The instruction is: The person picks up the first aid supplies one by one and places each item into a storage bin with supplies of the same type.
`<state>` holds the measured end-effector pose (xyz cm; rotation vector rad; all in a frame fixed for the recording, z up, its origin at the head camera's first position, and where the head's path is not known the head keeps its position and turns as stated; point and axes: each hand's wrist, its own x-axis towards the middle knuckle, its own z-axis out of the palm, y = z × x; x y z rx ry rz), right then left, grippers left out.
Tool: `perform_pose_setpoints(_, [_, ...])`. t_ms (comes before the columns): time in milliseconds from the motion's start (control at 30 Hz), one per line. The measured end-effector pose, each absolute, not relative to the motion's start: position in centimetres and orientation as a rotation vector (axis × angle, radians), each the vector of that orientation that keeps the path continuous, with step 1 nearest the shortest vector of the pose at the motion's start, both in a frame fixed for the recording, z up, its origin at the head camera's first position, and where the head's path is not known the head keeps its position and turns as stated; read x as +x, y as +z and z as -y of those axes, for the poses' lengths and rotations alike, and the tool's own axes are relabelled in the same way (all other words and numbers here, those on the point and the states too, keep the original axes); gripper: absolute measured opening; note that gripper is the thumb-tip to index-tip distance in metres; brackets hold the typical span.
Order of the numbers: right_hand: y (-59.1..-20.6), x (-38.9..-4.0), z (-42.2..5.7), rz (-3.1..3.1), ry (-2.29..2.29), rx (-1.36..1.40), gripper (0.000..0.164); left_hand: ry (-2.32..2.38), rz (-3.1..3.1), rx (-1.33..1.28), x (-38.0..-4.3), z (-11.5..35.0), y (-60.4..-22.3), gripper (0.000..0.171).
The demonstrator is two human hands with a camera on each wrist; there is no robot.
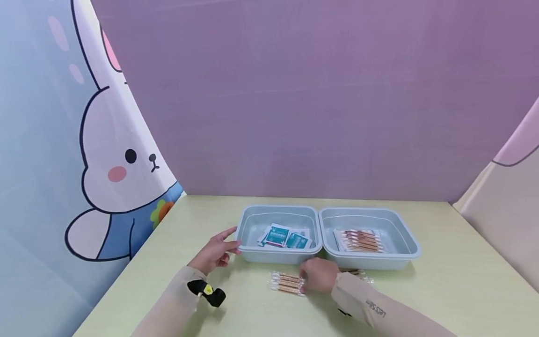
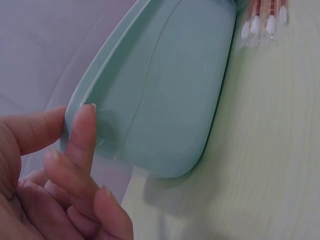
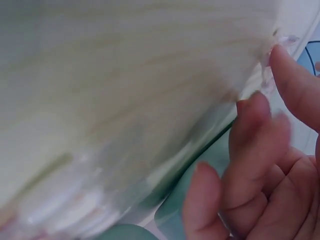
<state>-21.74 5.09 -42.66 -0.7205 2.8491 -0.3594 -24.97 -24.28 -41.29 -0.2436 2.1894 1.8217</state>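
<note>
My left hand [image 1: 214,252] pinches the left rim of the left pale blue plastic basin [image 1: 278,257] between thumb and forefinger, its other fingers curled loosely below. In the left wrist view, the thumb [image 2: 37,131] lies outside the rim. My right hand [image 1: 321,275] is down at the table in front of the basins, thumb and forefinger at the right end of a clear packet of cotton swabs [image 1: 286,283]. Part of that packet is hidden by the fingers. Behind the right wrist, a second swab packet [image 1: 365,277] shows in part on the table.
Inside the left basin lie several white-and-teal sachets [image 1: 278,235]. The right basin [image 1: 370,262] stands against it and contains packets of cotton swabs [image 1: 361,240]. A purple cloth [image 1: 311,103] hangs behind the pale table [image 1: 236,309], with a rabbit-print cloth [image 1: 122,154] at the left.
</note>
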Motion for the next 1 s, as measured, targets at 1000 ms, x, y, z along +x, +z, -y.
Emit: perform_pose_setpoints(1000, [-42.9, -21.7, -7.8, -2.493, -1.065, -0.803, 0.005, 1.845, -2.174, -0.247, -24.9, 24.3, -41.4, 0.057])
